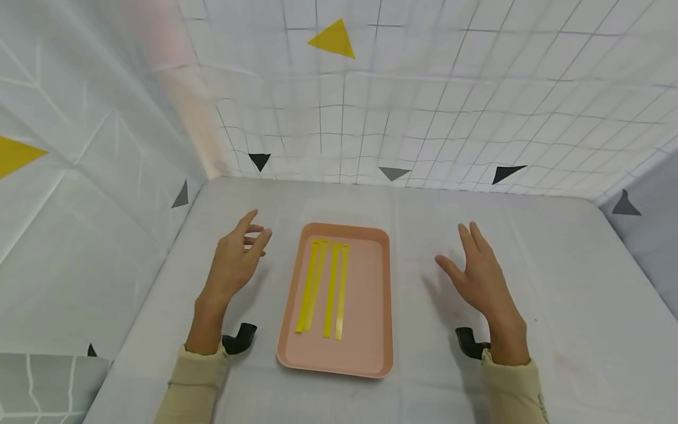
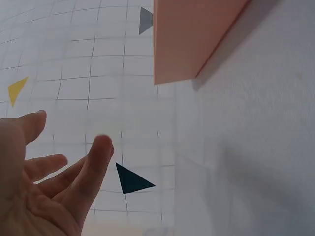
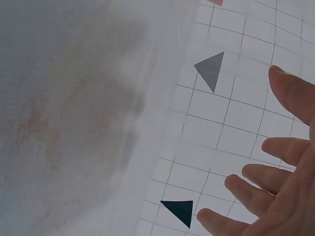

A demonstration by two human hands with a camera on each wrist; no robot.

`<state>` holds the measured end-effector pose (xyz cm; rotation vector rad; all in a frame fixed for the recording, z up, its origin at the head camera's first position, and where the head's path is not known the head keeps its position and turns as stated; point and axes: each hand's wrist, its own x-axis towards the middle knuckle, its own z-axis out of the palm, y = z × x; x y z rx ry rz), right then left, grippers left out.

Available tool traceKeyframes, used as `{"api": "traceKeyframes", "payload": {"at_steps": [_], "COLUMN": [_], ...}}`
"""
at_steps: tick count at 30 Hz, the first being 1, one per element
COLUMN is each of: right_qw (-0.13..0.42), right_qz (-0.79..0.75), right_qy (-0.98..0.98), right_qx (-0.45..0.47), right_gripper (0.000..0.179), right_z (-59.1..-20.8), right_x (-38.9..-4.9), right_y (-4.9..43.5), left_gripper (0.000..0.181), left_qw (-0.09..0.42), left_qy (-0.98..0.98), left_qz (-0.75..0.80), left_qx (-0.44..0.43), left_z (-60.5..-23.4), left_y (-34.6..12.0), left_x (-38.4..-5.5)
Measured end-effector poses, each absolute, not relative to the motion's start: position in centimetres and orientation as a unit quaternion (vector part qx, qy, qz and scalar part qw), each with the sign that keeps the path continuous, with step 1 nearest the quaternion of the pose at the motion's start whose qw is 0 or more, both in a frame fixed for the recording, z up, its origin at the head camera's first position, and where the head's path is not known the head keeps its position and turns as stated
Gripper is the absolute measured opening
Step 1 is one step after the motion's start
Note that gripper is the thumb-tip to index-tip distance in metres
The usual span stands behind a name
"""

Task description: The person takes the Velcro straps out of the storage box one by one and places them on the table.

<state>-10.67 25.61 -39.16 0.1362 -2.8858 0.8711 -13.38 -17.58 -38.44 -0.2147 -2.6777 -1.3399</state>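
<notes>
A pink tray (image 1: 365, 353) lies on the table between my two hands. Inside it, on its left side, several flat yellow straps (image 1: 331, 288) lie lengthwise, each with a small slot at its far end. My left hand (image 1: 235, 259) hovers left of the tray, fingers loosely bent, holding nothing. In the left wrist view, the tray's outer wall (image 2: 192, 39) appears above that hand (image 2: 54, 196), apart from it. To the right of the tray, my right hand (image 1: 482, 277) is held above the table with fingers extended and thumb spread; nothing is in it.
A white cloth-covered table (image 1: 424, 383) carries the tray. Behind it rises a white gridded sheet (image 1: 450, 106) with yellow, black and grey triangles. Another white sheet (image 1: 95, 235) hangs at the left. Black curved pieces (image 1: 241, 338) are at both wrists.
</notes>
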Motion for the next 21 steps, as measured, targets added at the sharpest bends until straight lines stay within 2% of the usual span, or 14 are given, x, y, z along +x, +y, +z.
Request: {"api": "traceKeyframes", "payload": {"at_steps": [8, 15, 21], "right_qw": [0.080, 0.152, 0.193], "right_qz": [0.293, 0.299, 0.315], "right_qy": [-0.952, -0.941, -0.929], "right_qx": [0.039, 0.038, 0.028], "right_gripper": [0.079, 0.066, 0.058], "right_z": [-39.0, -39.0, -38.9], "right_x": [-10.6, -10.6, -10.6], "right_y": [25.1, 24.4, 23.2], "left_gripper": [0.065, 0.061, 0.062], "left_qw": [-0.036, -0.074, -0.100], "left_qy": [-0.882, -0.895, -0.902], "left_qz": [-0.467, -0.436, -0.415], "left_qx": [-0.053, -0.059, -0.072], "left_z": [-39.1, -39.8, -40.1], "left_y": [-16.1, -14.8, -14.3], "left_x": [-13.4, -13.3, -13.2]}}
